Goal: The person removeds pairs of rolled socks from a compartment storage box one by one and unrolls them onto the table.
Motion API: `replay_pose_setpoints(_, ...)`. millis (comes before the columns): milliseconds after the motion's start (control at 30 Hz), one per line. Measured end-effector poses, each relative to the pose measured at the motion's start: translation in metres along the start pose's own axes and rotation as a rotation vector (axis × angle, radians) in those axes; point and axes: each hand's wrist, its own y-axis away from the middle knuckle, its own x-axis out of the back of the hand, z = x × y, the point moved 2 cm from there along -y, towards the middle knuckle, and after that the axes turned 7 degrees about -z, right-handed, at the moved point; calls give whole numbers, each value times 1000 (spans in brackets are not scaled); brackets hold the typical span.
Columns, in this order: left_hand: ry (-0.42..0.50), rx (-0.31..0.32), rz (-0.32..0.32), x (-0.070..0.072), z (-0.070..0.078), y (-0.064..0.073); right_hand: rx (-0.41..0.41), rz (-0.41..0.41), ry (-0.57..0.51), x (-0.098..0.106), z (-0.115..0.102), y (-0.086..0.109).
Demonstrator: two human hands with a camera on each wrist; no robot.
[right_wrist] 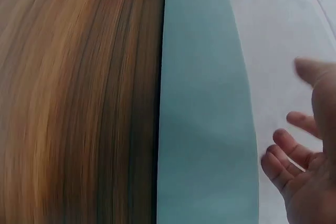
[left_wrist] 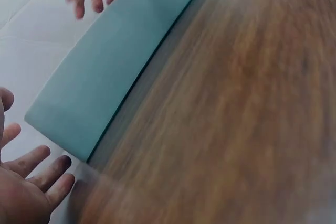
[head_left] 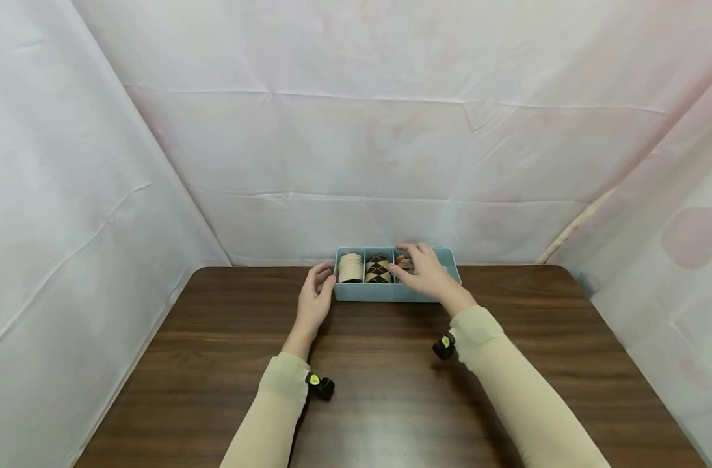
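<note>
A light-blue divided box stands at the far edge of the table. Its left compartment has a cream rolled bundle, and beside that is a black-and-tan diamond-patterned roll. Under my right hand, a third patterned roll shows partly in its compartment. That hand hovers over the box's right part with fingers spread and nothing seen between them. My left hand is by the box's left end, its fingers loosely bent around the corner. In the left wrist view its fingers are apart, close to the end wall.
The brown wooden table reaches toward me from the box. A pale cloth curtain hangs right behind it, with more curtain on both sides. Each sleeve cuff carries a small black camera.
</note>
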Motion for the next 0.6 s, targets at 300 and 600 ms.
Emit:
replay_pose_setpoints(300,61,-15,-40,-7,-4,-3,86,19,-99,-16,-35,-29)
replay_pose_setpoints(600,142,-10,-118,-15,-8,-2,154,-90,-132,-37,-32,-54)
